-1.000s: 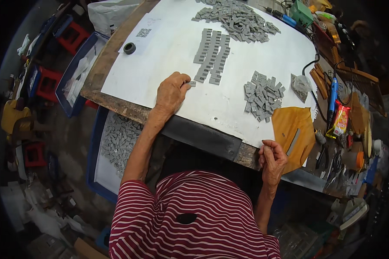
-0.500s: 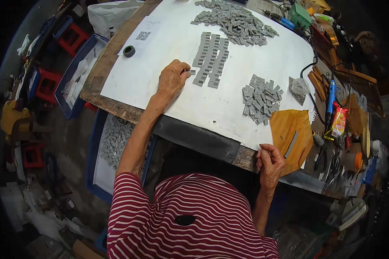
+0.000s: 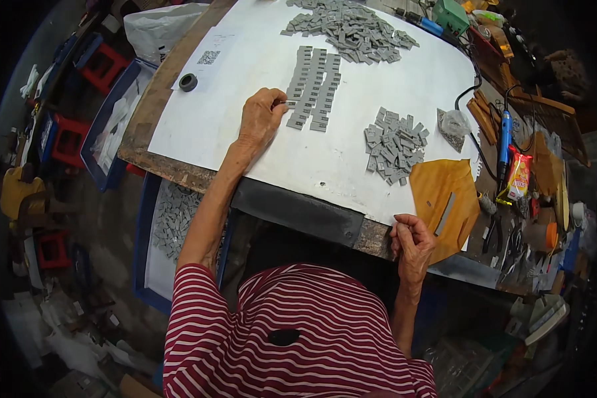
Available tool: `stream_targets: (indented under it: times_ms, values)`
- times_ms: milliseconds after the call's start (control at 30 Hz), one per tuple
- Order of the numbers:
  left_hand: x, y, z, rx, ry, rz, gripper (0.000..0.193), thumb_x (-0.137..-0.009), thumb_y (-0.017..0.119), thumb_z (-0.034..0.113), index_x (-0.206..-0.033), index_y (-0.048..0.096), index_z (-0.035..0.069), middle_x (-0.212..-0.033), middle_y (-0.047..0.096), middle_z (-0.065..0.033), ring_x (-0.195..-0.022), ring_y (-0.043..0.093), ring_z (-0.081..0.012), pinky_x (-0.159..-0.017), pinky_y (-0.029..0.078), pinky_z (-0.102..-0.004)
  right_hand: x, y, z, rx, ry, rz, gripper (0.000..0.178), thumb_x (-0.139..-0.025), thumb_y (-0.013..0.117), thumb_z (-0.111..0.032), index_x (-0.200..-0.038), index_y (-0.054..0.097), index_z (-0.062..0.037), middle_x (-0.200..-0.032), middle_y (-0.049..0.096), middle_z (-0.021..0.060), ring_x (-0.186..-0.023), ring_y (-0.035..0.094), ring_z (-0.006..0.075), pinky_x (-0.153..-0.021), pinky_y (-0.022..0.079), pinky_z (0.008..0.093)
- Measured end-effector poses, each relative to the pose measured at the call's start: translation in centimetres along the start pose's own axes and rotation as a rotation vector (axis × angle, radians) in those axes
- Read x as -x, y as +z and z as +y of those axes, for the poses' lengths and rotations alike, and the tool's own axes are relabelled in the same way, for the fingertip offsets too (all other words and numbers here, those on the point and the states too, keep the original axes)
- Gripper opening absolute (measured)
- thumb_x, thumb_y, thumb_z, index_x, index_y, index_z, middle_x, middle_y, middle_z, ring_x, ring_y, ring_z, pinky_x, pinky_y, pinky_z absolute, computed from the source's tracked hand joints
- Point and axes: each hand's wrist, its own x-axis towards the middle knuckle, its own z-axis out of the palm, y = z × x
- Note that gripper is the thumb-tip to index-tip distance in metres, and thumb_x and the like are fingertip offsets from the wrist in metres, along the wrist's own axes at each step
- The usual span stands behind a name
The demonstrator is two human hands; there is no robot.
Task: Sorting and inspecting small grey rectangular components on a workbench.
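My left hand (image 3: pixel 260 119) pinches a small flat grey piece between thumb and fingertips, at the near end of the leftmost row. Three staggered rows of such grey pieces (image 3: pixel 310 96) lie side by side on the white sheet (image 3: pixel 219 139). Most of the pinched piece is hidden by my fingers. By the table's front edge, my right hand (image 3: pixel 412 247) hovers half curled, thumb and index finger apart, nothing visible in it. Beside it lies a tan, leather-like sheet (image 3: pixel 467 219) bearing a thin grey strip (image 3: pixel 446 213) and a tiny dark piece.
Loose grey pieces form a large heap (image 3: pixel 351 30) at the back and a smaller one (image 3: pixel 395 147) at right. Right of these sit a small clear bag (image 3: pixel 453 126), a blue pen-like tool (image 3: pixel 505 142) and pliers. A black ring (image 3: pixel 188 82) rests left; a blue tray (image 3: pixel 139 245) stands below.
My left hand has brought the small piece up against the near end of the leftmost row. My right hand stays by the edge. The whole view has shifted slightly.
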Motion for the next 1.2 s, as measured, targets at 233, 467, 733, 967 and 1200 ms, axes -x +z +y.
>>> stream_targets:
  times_ms: [233, 467, 733, 967, 1200]
  values:
    - [-0.5, 1.2, 0.3, 0.042, 0.061, 0.064, 0.013, -0.073, 0.057, 0.001, -0.086, 0.060, -0.002, -0.080, 0.060, -0.0158, -0.072, 0.059, -0.0273, -0.067, 0.047, -0.0323, 0.1, -0.5, 0.4, 0.069, 0.039, 0.047, 0.015, -0.085, 0.055, -0.007, -0.096, 0.058, 0.0024, -0.070, 0.056, 0.0025, -0.049, 0.043, 0.0037, -0.043, 0.032, 0.0171]
    - [-0.1, -0.3, 0.2, 0.134, -0.078, 0.004, 0.024, -0.080, 0.054, 0.004, -0.102, 0.058, -0.003, -0.076, 0.057, -0.0055, -0.070, 0.051, -0.0111, -0.064, 0.043, -0.0248, -0.5, -0.9, 0.0, 0.106, -0.062, 0.026, 0.015, -0.085, 0.053, -0.006, -0.097, 0.059, 0.0021, -0.069, 0.056, 0.0008, -0.053, 0.044, 0.0021, -0.046, 0.034, 0.0156]
    - [2.6, -0.8, 4.9, 0.160, -0.064, -0.004, 0.026, -0.084, 0.053, 0.005, -0.108, 0.058, -0.001, -0.084, 0.058, -0.0048, -0.077, 0.053, -0.0110, -0.072, 0.044, -0.0236, -1.6, -5.7, -0.1, 0.275, -0.241, 0.401, 0.011, -0.082, 0.055, -0.004, -0.090, 0.059, 0.0021, -0.065, 0.048, -0.0048, -0.058, 0.041, 0.0029, -0.051, 0.034, 0.0182]
    - [6.0, 0.9, 8.5, 0.276, 0.005, -0.020, 0.022, -0.082, 0.053, -0.001, -0.103, 0.059, 0.000, -0.084, 0.057, -0.0043, -0.079, 0.054, -0.0104, -0.066, 0.043, -0.0217, -3.6, -5.9, 0.2, 0.600, -0.376, 0.351, 0.011, -0.083, 0.056, -0.004, -0.091, 0.059, 0.0026, -0.075, 0.056, -0.0002, -0.064, 0.049, 0.0050, -0.056, 0.040, 0.0198]
    - [7.3, 2.0, 11.3, 0.274, 0.032, -0.097, 0.018, -0.081, 0.053, -0.004, -0.097, 0.060, -0.001, -0.084, 0.059, -0.0064, -0.075, 0.056, -0.0115, -0.061, 0.043, -0.0219, -5.0, -4.2, 0.2, 0.878, -0.562, 0.325, 0.007, -0.076, 0.055, -0.001, -0.083, 0.055, -0.0013, -0.081, 0.055, 0.0145, -0.070, 0.056, 0.0347, -0.059, 0.044, 0.0395]
